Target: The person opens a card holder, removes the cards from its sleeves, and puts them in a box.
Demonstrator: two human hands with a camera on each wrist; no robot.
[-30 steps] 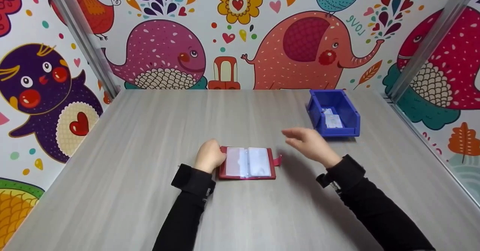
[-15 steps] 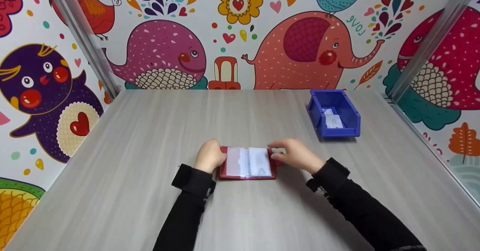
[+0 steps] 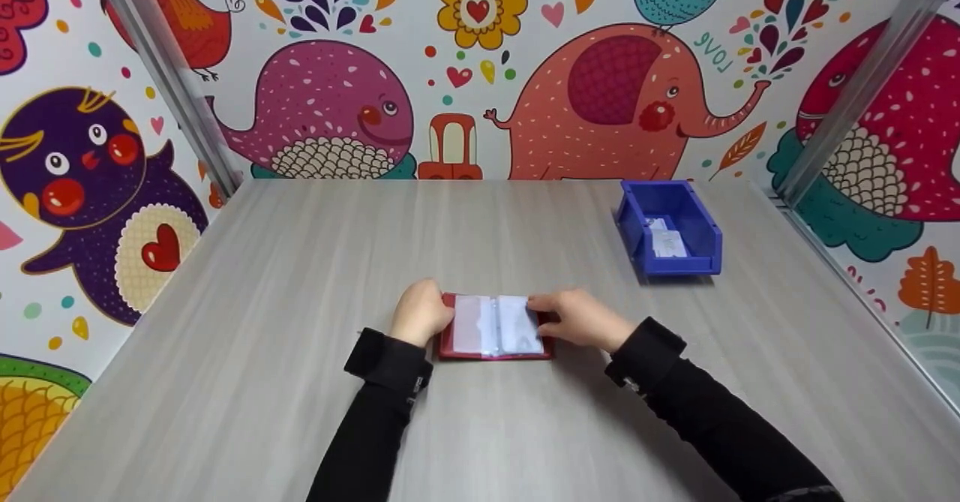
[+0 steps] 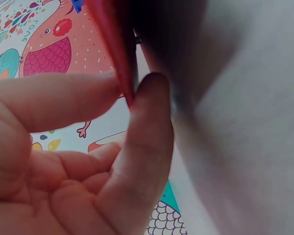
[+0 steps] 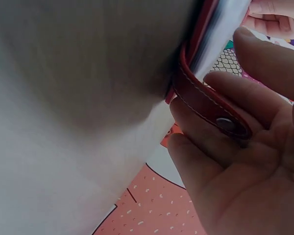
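A red card holder lies spread on the table, its clear plastic sleeves facing up. At its left edge my left hand pinches the cover; the left wrist view shows the red cover between thumb and finger. My right hand is at the right edge, fingertips over the right-hand sleeve. In the right wrist view the snap strap lies across the fingers of that hand, and the thumb stands apart from them. Whether the right fingertips touch the sleeve is hard to tell.
A blue bin stands at the back right of the table, with white cards in it. Printed wall panels close off the back and both sides, with metal posts at the corners.
My right hand has moved left and slightly down, from beside the blue bin to the right edge of the card holder. The left hand has kept its grip in place.
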